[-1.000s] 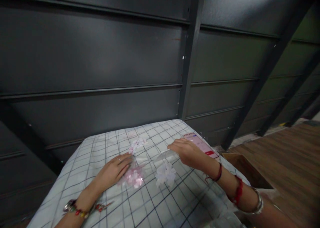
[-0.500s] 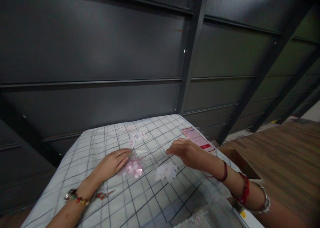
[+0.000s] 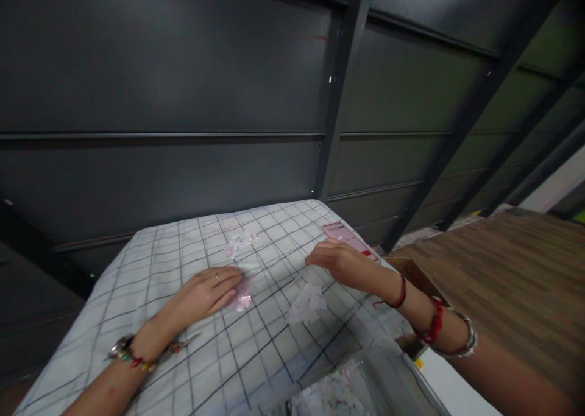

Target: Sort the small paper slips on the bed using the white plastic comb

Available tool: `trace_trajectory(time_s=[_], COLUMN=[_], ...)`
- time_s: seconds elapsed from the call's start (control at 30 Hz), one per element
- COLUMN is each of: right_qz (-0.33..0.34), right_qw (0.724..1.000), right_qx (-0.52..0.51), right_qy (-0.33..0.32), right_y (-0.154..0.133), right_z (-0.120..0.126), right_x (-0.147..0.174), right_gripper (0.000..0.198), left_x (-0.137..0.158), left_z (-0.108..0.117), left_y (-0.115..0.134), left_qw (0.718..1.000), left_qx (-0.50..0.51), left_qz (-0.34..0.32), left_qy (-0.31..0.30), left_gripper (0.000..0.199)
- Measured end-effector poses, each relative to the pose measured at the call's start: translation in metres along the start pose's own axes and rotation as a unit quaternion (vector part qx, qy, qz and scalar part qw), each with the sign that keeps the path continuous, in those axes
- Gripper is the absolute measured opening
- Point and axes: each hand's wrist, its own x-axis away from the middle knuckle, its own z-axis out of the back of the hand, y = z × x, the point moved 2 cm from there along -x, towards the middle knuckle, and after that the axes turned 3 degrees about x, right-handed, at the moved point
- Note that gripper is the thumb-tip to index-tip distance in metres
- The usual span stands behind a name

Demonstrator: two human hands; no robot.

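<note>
My left hand (image 3: 208, 291) lies low on the checked cloth (image 3: 183, 254), fingers stretched out over the edge of a shiny pink pile (image 3: 242, 299) that looks like small clear-wrapped pieces. Its fingers partly cover that pile. My right hand (image 3: 336, 259) is raised a little over the cloth, fingertips pinched together. Whatever is between them is too faint to name. Just below it sits a heap of small white paper-like pieces (image 3: 308, 304). Farther back, beyond my left fingertips, is a scatter of white and pink bits (image 3: 242, 240).
A pink phone (image 3: 350, 236) with a lit screen lies behind my right hand. In front stands a grey see-through container or bag (image 3: 388, 373) beside many white pieces (image 3: 333, 394). An open cardboard box (image 3: 411, 276) is at the right, and a dark panelled wall (image 3: 205, 172) rises behind.
The view has shifted, bringing more of the front container and its white pieces into sight. My left hand now covers more of the pink pile. My right hand remains pinched.
</note>
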Motion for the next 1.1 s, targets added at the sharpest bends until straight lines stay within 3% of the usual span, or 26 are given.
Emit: trace_trajectory(time_s=[0.17, 0.4, 0.57, 0.73, 0.9, 1.1], right_qz=[-0.008, -0.015, -0.001, 0.034, 0.016, -0.011], right_qw=[0.998, 0.992, 0.994, 0.997, 0.998, 1.000], right_qx=[0.048, 0.122, 0.100, 0.073, 0.051, 0.021], right_qy=[-0.035, -0.011, -0.039, 0.000, 0.014, 0.011], right_y=[-0.018, -0.035, -0.044, -0.061, -0.076, -0.094], right_z=[0.010, 0.018, 0.016, 0.025, 0.040, 0.053], right_x=[0.016, 0.024, 0.023, 0.040, 0.061, 0.077], right_gripper=[0.033, 0.031, 0.027, 0.029, 0.028, 0.028], left_x=[-0.006, -0.005, -0.001, -0.001, -0.004, -0.006], left_z=[0.002, -0.003, -0.006, -0.005, -0.005, -0.009], left_y=[0.012, 0.004, 0.000, 0.002, 0.009, 0.011], left_qw=[1.000, 1.000, 1.000, 1.000, 0.999, 0.998], left_qx=[0.016, 0.020, 0.014, -0.001, 0.016, 0.044], left_qz=[-0.020, -0.014, -0.001, -0.018, -0.026, -0.028], left_qy=[-0.017, -0.003, 0.004, -0.006, -0.033, -0.023], left_gripper=[0.030, 0.030, 0.030, 0.031, 0.032, 0.032])
